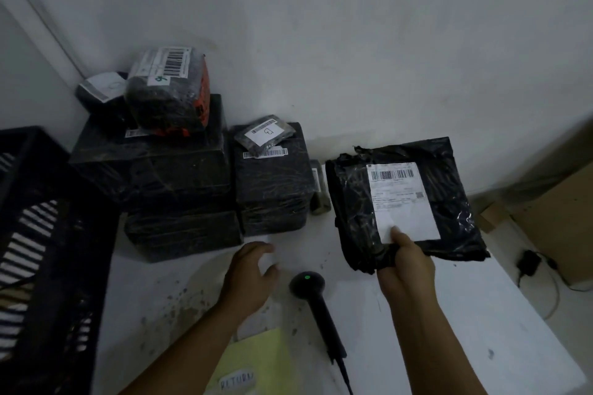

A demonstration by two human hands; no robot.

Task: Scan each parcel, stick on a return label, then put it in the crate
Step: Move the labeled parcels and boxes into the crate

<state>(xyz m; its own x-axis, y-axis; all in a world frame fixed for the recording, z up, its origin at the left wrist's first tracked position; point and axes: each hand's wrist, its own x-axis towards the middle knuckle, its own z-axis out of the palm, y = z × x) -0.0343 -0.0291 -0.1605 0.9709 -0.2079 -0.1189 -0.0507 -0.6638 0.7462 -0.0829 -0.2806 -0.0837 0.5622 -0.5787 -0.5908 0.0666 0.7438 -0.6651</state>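
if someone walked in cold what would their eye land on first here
Probably the black parcel with its white barcode label, gripped at its near edge by the right hand. Next, the scanner with its green light on the table between the hands, and the stack of wrapped parcels behind.

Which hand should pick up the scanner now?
Left. The left hand is free, beside the scanner on the table. The right hand grips the black parcel, label facing up.

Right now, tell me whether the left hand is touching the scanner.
Apart. The head view shows bare white table between the left hand and the scanner, which lies untouched on the tabletop.
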